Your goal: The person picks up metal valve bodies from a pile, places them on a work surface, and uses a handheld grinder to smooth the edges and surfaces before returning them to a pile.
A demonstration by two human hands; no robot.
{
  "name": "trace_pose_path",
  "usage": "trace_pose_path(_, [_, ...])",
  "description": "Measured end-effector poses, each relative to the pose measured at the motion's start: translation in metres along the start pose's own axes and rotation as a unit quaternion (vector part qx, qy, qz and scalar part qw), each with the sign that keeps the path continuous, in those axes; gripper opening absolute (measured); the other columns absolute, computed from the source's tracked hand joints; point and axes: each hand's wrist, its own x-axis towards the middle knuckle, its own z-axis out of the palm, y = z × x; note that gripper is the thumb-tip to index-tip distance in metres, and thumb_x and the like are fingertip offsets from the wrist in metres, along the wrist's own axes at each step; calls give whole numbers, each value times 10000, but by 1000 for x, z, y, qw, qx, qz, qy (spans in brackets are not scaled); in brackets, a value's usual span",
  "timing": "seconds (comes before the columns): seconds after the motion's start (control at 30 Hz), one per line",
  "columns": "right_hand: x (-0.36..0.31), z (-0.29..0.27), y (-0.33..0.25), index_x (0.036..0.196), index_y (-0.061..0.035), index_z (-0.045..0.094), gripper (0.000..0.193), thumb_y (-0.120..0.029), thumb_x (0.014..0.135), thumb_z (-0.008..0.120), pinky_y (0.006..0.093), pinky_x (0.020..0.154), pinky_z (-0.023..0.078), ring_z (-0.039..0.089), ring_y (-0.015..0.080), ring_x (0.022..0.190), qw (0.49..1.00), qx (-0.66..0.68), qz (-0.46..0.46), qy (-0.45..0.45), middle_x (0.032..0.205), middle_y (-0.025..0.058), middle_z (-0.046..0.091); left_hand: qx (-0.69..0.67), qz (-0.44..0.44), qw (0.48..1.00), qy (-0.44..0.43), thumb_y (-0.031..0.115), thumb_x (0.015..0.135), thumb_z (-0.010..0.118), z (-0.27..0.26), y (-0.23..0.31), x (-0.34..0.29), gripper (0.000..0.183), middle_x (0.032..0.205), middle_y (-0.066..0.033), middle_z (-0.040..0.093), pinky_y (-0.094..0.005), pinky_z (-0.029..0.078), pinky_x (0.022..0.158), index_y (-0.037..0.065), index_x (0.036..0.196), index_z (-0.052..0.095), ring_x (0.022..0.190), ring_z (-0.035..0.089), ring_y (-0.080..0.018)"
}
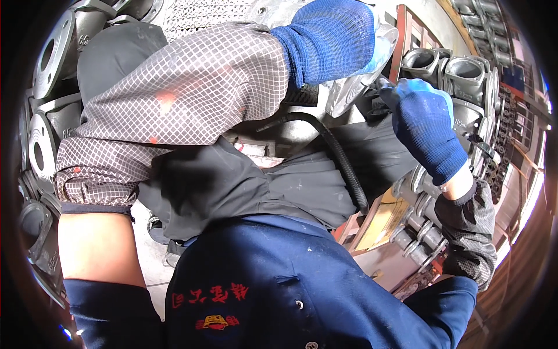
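My left hand, in a blue knit glove with a checked sleeve cover, reaches across the top and curls over a silvery metal casting. My right hand, also in a blue glove, grips a dark hand tool held against the casting's right side. A black ribbed hose runs from the tool area down across my dark apron. The tool's tip is hidden between the hands.
Grey flanged castings are stacked at the left. More valve bodies stand at the right behind my right hand, with a chain beside them. Metal fittings lie below the right wrist, and a red frame stands at the back.
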Motion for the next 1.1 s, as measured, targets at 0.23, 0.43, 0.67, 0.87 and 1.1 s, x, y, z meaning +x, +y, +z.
trace_pose_path(0.23, [7, -14, 1, 945, -153, 634, 217, -77, 765, 541, 353, 599, 510, 621, 241, 735, 998, 58, -11, 23, 801, 73, 616, -283, -275, 911, -124, 427, 830, 575, -7, 4, 2, 452, 713, -150, 634, -347, 515, 633, 5, 985, 623, 642, 631, -252])
trace_pose_path(0.43, [6, -16, -23, 803, -68, 634, 103, -103, 726, 577, 343, 588, 496, 620, 224, 772, 1000, 19, -22, 6, 812, 80, 603, -136, -101, 984, -51, 162, 813, 480, -10, 0, 3, 156, 713, -122, 590, -383, 484, 577, 86, 853, 611, 652, 590, -266])
trace_pose_path(0.67, [4, -18, -21, 809, -75, 633, 100, -120, 726, 599, 347, 578, 499, 623, 231, 729, 999, 37, 26, 6, 758, 87, 605, -89, -56, 994, -30, 168, 809, 476, -2, 2, 7, 135, 700, -130, 576, -379, 456, 561, 104, 843, 589, 630, 566, -264])
trace_pose_path(0.87, [4, -16, -19, 801, -73, 634, 104, -108, 706, 612, 352, 610, 504, 623, 233, 746, 998, 54, 24, 17, 776, 94, 606, -85, -60, 994, -28, 170, 824, 471, -2, 2, 8, 134, 693, -123, 567, -379, 457, 537, 109, 846, 588, 612, 563, -260])
trace_pose_path(1.1, [-21, -22, 14, 919, -50, 654, 193, -38, 746, 568, 358, 623, 499, 622, 278, 723, 974, 222, -37, 25, 862, 150, 637, -79, -14, 997, 2, 179, 837, 479, -3, 11, 13, 137, 697, -113, 573, -377, 462, 524, 102, 852, 591, 605, 575, -261])
